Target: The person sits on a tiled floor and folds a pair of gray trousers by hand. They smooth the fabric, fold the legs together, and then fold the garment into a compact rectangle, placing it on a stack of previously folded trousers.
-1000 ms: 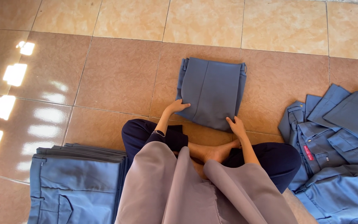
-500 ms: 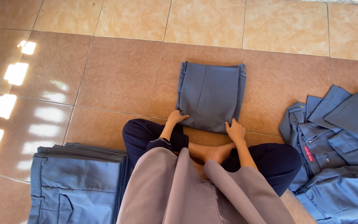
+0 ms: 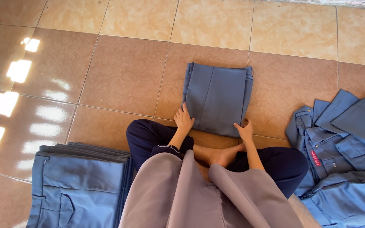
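Blue folded trousers (image 3: 217, 98) laid flat on floor tiles (image 3: 123, 76), ahead of crossed legs | left hand (image 3: 183, 119) spread, pressed on near-left corner | right hand (image 3: 245, 130) spread on near-right corner | cloth judged soft, light, limp; best gripped at folded near edge | stack (image 3: 81, 181) left, pile (image 3: 343, 169) right

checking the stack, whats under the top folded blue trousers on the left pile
Under the top folded blue trousers, edges of more folded blue-grey garments show, stacked on the brown tiled floor. Their count and lower faces are covered.
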